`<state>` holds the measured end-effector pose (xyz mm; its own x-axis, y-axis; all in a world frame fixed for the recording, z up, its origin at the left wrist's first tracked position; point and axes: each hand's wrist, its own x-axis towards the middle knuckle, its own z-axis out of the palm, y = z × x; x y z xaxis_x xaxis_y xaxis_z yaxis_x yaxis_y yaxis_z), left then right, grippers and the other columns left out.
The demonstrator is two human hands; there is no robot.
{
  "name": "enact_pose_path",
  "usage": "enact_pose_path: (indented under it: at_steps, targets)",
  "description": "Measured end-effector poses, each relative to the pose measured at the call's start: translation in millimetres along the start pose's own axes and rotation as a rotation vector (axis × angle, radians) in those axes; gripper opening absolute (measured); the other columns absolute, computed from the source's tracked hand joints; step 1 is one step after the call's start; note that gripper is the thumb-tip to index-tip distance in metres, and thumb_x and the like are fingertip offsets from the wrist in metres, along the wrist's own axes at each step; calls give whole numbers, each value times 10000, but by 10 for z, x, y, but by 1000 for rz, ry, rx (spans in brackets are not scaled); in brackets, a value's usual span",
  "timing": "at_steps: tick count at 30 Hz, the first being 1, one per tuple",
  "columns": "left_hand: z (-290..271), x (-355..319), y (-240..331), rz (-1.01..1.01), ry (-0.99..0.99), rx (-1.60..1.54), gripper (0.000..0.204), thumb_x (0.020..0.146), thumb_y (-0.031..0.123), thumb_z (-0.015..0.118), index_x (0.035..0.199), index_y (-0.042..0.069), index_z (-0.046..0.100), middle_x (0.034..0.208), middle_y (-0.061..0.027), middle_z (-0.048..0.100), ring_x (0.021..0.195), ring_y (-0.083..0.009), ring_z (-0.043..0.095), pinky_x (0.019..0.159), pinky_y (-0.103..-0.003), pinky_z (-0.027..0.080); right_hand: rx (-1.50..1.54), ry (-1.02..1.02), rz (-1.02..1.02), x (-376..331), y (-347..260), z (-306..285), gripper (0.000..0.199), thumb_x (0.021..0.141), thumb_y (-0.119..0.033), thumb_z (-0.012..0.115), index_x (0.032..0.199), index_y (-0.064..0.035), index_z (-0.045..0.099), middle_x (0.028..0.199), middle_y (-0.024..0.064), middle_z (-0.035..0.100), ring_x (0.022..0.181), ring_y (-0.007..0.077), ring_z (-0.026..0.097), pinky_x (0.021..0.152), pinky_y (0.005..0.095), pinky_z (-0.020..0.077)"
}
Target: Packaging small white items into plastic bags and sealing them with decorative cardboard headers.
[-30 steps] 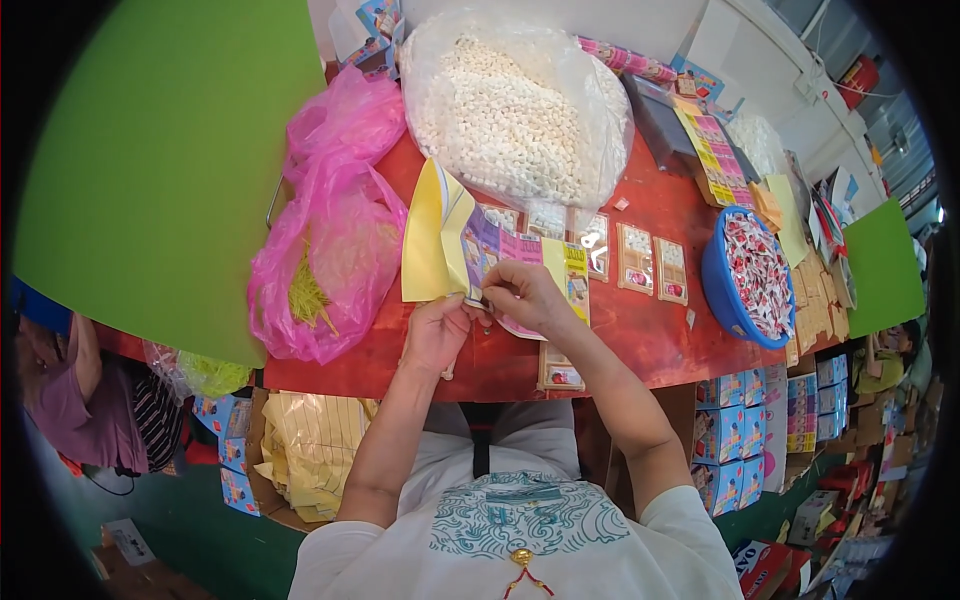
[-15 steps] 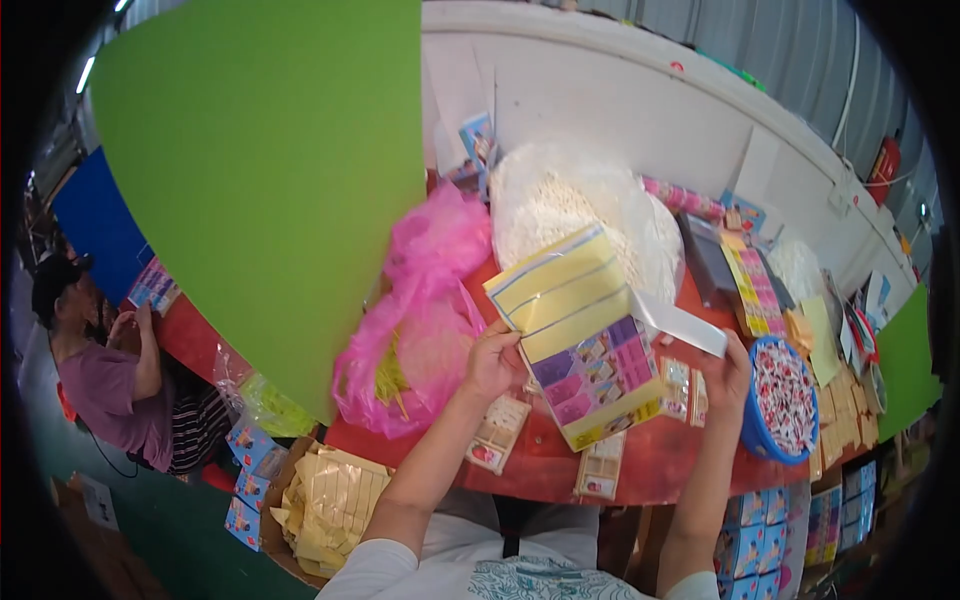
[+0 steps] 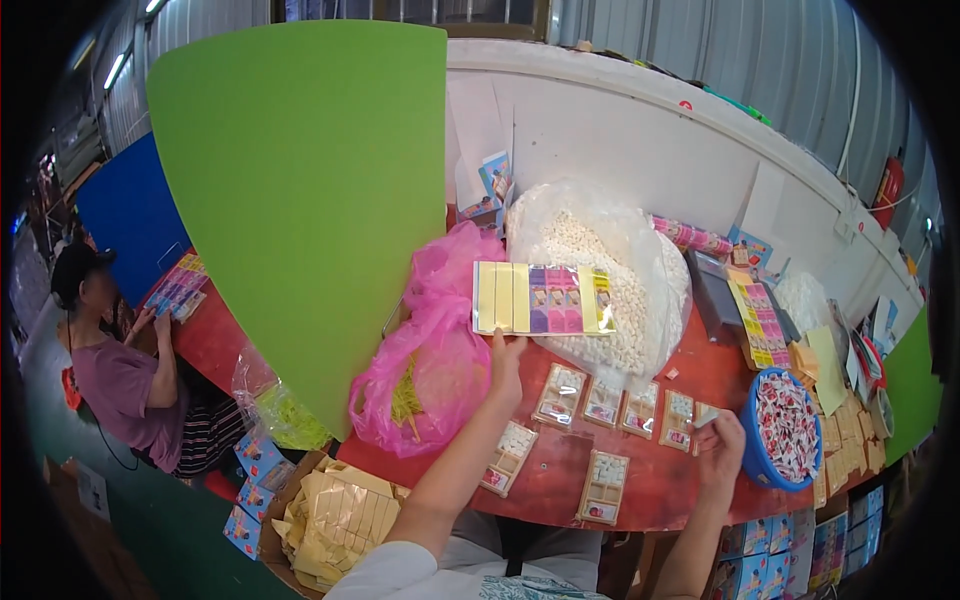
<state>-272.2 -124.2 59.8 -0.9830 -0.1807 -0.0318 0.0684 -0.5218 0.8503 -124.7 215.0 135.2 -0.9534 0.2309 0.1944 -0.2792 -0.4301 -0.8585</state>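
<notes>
My left hand (image 3: 508, 368) is closed on the lower edge of a sticker sheet (image 3: 545, 299), yellow with purple, pink and printed strips, held in front of a big bag of white pellets (image 3: 577, 240). My right hand (image 3: 724, 446) is closed, low over the table at the right, with a white strip (image 3: 706, 414) showing at its fingertips. Beside it lies a small compartment tray (image 3: 677, 419). More such trays, some with white pieces in them, lie in a row and nearer the table's front edge, among them one tray (image 3: 604, 487) below the row.
A blue basket (image 3: 749, 432) of small red-and-white packets stands right of my right hand. The pink plastic bag (image 3: 450, 330) lies left, before a green partition (image 3: 300, 200). A box of yellow paper (image 3: 335, 500) is at lower left. Another person (image 3: 120, 370) sits far left.
The sheet has moved up and away and turned sideways in my left hand. My right hand has gone down to the trays, and less of its white strip shows. The whole view has shifted.
</notes>
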Motion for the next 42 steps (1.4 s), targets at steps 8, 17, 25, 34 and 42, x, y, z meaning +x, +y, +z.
enact_pose_path:
  at_steps: [8,17,25,34,42]
  targets:
    - [259,-1356,-27,755,-755,873,739,773,66,639,1434,65,310,1437,-160,380,1347,-273,341,1093,-380,251,-183,-181,258,-441,443,1031,82,831,-52,584,863,10,627,776,69,653,703,135,625,655,251,496]
    - [109,-1742,14,228,-492,444,288,898,43,567,1185,28,576,1054,-71,620,909,-127,604,750,-248,486,-348,-395,227,-667,585,1279,86,869,-47,590,906,20,629,813,44,641,756,93,612,681,237,492]
    - [122,-1578,62,-156,-198,-165,233,901,138,528,1083,9,595,958,-71,632,852,-157,631,748,-297,554,-834,-328,-271,-630,534,1408,163,836,-57,603,983,10,625,845,66,601,790,116,580,686,249,454]
    - [69,-1661,-11,-208,-303,-275,336,968,178,400,1201,-34,516,1100,-152,632,914,-203,651,772,-315,543,-1000,-345,-278,-626,761,1180,193,798,-101,627,980,-47,660,868,105,577,805,222,586,713,334,449]
    - [186,-1915,-15,-204,-324,-190,323,972,181,425,1214,-13,517,1148,-122,627,916,-136,616,723,-245,481,-1216,-312,-414,-774,798,968,102,784,-148,640,861,-82,624,834,54,579,835,237,580,807,373,382]
